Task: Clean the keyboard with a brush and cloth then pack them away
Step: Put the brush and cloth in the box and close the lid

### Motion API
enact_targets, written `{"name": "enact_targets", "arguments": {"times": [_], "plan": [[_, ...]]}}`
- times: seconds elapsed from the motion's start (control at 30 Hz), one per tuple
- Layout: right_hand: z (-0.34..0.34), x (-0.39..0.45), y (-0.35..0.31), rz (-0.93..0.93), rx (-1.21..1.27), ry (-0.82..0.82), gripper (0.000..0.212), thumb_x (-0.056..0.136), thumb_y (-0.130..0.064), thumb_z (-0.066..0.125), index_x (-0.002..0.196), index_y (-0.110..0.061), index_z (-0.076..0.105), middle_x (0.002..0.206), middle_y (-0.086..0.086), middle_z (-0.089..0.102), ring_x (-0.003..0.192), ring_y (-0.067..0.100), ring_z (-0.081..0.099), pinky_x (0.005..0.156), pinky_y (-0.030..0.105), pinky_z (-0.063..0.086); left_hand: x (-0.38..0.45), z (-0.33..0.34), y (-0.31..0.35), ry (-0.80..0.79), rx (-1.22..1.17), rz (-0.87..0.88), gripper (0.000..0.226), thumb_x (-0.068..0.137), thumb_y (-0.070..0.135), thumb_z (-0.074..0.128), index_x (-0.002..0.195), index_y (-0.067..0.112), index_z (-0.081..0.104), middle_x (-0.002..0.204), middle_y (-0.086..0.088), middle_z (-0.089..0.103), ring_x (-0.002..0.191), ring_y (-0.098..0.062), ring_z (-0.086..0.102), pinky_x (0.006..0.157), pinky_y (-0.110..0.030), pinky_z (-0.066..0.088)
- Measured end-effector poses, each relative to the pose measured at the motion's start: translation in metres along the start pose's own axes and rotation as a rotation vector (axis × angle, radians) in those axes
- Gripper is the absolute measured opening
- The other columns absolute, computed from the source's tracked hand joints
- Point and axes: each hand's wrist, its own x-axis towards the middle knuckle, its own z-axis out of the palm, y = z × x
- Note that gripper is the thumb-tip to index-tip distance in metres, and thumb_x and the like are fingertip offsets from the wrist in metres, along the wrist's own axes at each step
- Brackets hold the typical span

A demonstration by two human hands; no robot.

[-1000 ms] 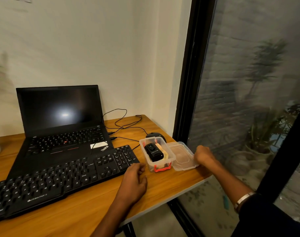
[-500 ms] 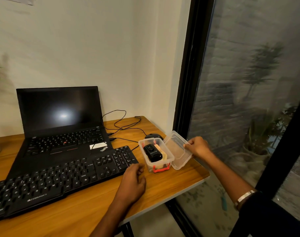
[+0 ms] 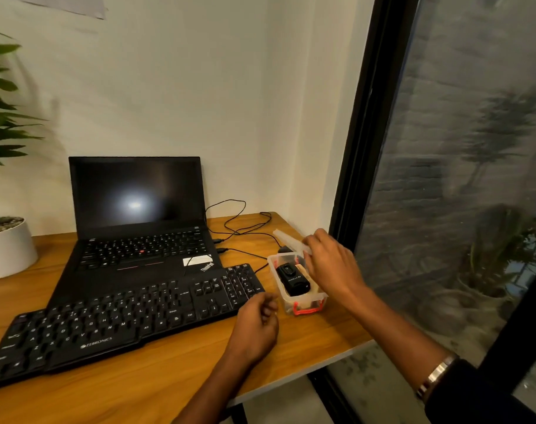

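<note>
Gripping lid [image 3: 286, 237], right hand [image 3: 329, 261]; left hand [image 3: 256, 327] loosely curled.

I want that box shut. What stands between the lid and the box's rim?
Nothing visible. The right hand holds the lid tilted above the open box; the black tool inside seems level with the rim.

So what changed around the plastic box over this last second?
The right hand took hold of the clear lid, lifted it off the desk right of the box, and swung it up over the box's far end. The left hand stayed resting beside the keyboard; the box and its black device did not move.
</note>
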Motion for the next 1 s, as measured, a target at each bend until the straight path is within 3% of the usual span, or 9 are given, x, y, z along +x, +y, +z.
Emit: {"name": "enact_targets", "arguments": {"times": [0.07, 0.2, 0.4, 0.5, 0.67, 0.83, 1.0], "plan": [[0.007, -0.005, -0.01, -0.075, -0.064, -0.041, 0.034, 0.091, -0.023, 0.06, 0.123, -0.014, 0.056, 0.12, 0.004, 0.056, 0.106, 0.018, 0.059, 0.086, 0.03, 0.052, 0.003, -0.002, 0.004, 0.042, -0.058, -0.023, 0.037, 0.094, 0.0, 0.05, 0.123, 0.022, 0.057, 0.104, 0.004, 0.061, 0.093, -0.012, 0.06, 0.079, -0.029, 0.057], [0.02, -0.018, -0.025, -0.122, -0.13, -0.164, 0.043, 0.084, -0.02, 0.067, 0.124, -0.013, 0.055, 0.125, 0.008, 0.054, 0.112, 0.023, 0.056, 0.092, 0.033, 0.05, 0.02, -0.007, 0.022, 0.138, -0.203, -0.063, 0.035, 0.096, -0.006, 0.044, 0.12, 0.018, 0.055, 0.103, -0.002, 0.062, 0.091, -0.012, 0.061, 0.072, -0.017, 0.051], [0.027, -0.028, -0.029, -0.125, -0.079, -0.186, 0.034, 0.096, -0.033, 0.048, 0.122, -0.014, 0.055, 0.12, 0.006, 0.053, 0.107, 0.02, 0.053, 0.088, 0.031, 0.048, 0.066, -0.015, 0.032, 0.098, -0.042, -0.218, 0.038, 0.101, 0.017, 0.049, 0.137, 0.007, 0.048, 0.126, -0.009, 0.06, 0.112, -0.024, 0.061, 0.1, -0.042, 0.05], [0.026, -0.029, -0.026, -0.108, -0.018, -0.227, 0.045, 0.093, -0.048, 0.048, 0.126, -0.017, 0.053, 0.121, 0.001, 0.049, 0.108, 0.016, 0.051, 0.088, 0.028, 0.047, 0.08, -0.016, 0.036, 0.08, -0.033, -0.276, 0.038, 0.099, 0.023, 0.054, 0.131, 0.002, 0.053, 0.12, -0.011, 0.063, 0.107, -0.027, 0.064, 0.098, -0.045, 0.051], [0.023, -0.031, -0.012, -0.082, 0.168, -0.327, 0.062, 0.09, -0.061, 0.043, 0.136, -0.021, 0.047, 0.125, -0.006, 0.045, 0.109, 0.009, 0.05, 0.086, 0.024, 0.049, 0.097, -0.015, 0.035, 0.056, -0.014, -0.289, 0.036, 0.093, 0.015, 0.064, 0.123, -0.002, 0.057, 0.107, -0.013, 0.067, 0.101, -0.029, 0.066, 0.093, -0.045, 0.054], [0.025, -0.032, 0.021, 0.123, 0.2, -0.253, 0.044, 0.096, -0.039, 0.047, 0.136, -0.02, 0.049, 0.133, -0.003, 0.045, 0.12, 0.012, 0.046, 0.1, 0.027, 0.044, 0.107, -0.011, 0.032, 0.052, 0.02, -0.331, 0.048, 0.094, 0.012, 0.061, 0.138, 0.0, 0.047, 0.125, -0.015, 0.061, 0.109, -0.027, 0.063, 0.097, -0.045, 0.052], [0.031, -0.026, 0.034, 0.394, 0.362, -0.321, 0.044, 0.095, -0.032, 0.053, 0.135, -0.015, 0.049, 0.135, 0.003, 0.048, 0.121, 0.02, 0.05, 0.102, 0.035, 0.046, 0.119, -0.009, 0.027, 0.028, 0.032, -0.4, 0.053, 0.091, 0.01, 0.062, 0.141, 0.004, 0.044, 0.136, -0.016, 0.054, 0.116, -0.029, 0.059, 0.099, -0.045, 0.052]]}}
